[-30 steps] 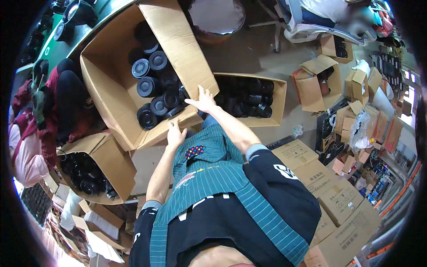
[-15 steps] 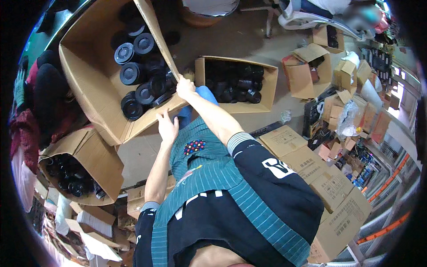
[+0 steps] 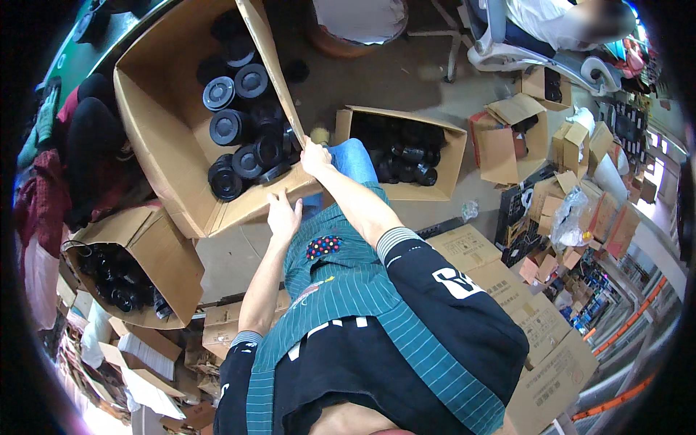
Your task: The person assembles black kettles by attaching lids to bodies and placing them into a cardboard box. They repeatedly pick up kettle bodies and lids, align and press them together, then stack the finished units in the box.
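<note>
A large open cardboard box stands tilted at the upper left, with several round black lids or caps inside it. My right hand is closed around the corner where its side wall meets the near edge. Below that, my left hand rests its fingertips against the near edge of the box, thumb held apart. My knee in blue jeans shows just beyond my right wrist.
A second cardboard box of black parts sits right of my knee, another at left. Sealed cartons are stacked beside my right arm. A person sits on a grey chair at the far right, near a round tub.
The whole view has shifted, so the box and my hands appear farther right and slightly lower. My right hand keeps its grip on the corner; my left stays at the near edge.
</note>
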`<state>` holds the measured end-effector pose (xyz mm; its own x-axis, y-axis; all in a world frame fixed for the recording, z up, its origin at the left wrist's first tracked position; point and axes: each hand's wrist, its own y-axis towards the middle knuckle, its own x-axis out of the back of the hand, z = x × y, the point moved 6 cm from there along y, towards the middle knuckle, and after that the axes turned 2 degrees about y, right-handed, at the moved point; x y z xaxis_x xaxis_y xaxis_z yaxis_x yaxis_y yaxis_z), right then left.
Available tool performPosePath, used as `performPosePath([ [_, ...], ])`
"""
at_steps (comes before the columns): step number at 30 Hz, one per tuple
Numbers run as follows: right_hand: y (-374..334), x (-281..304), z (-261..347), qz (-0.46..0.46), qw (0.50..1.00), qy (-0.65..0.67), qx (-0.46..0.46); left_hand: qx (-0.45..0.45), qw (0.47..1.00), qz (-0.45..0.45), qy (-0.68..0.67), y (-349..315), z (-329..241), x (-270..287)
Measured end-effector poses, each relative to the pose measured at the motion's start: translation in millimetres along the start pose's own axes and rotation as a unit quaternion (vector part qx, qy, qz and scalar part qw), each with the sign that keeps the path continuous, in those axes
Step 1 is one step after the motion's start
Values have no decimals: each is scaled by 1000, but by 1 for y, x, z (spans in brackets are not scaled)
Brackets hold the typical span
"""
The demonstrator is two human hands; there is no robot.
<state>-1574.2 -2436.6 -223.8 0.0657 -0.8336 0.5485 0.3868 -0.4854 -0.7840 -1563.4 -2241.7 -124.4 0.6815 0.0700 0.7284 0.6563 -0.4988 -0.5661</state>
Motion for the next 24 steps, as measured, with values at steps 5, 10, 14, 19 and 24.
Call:
performPosePath([
  [5,-8,5,4,7,999,-30,29,4,990,-16,-141,59,-52,43],
  [10,-14,-8,-9,22,993,13,111,44,994,-79,-63,134,-84,18],
  [14,-3,-30,-26,175,976,14,128,196,973,-77,-99,148,-73,-11],
  [19,54,44,4,455,839,51,295,267,953,-64,-124,152,-77,4],
  [24,238,67,-26,292,929,-58,221,211,967,-120,-82,143,-70,-18],
])
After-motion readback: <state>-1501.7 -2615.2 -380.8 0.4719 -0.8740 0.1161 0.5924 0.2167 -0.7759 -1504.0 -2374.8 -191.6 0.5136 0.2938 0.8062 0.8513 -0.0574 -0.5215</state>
